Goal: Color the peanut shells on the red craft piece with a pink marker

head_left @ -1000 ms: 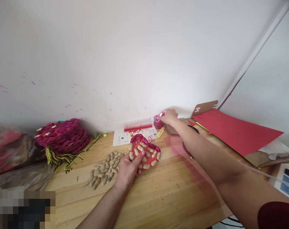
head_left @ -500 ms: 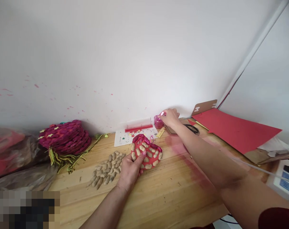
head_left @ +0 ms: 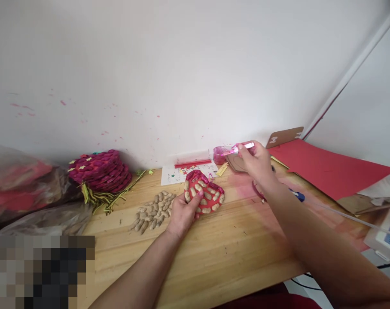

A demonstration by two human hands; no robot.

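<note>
My left hand [head_left: 184, 211] grips a red card piece covered with peanuts [head_left: 203, 193], thumb on top. The peanuts along its upper edge are magenta; the others are bare tan. My right hand [head_left: 254, 161] pinches a paintbrush [head_left: 243, 148] with a white, pink-stained handle. The brush's tip points left, at the rim of a small clear cup of pink paint [head_left: 219, 155]; I cannot tell whether it touches the cup. Loose peanuts [head_left: 154, 211] lie on the table left of my left hand.
A stack of magenta peanut pieces [head_left: 100, 171] with yellow tassels stands at the left, beside plastic bags [head_left: 47, 219]. Small stars lie on a white sheet [head_left: 167, 176] by the wall. Red card [head_left: 330, 167] and a power strip [head_left: 386, 236] are at the right.
My right hand has drawn back from the paint cup toward the right, and the paintbrush in it now shows clearly. My left hand keeps its hold on the peanut-covered card. The view has shifted slightly.
</note>
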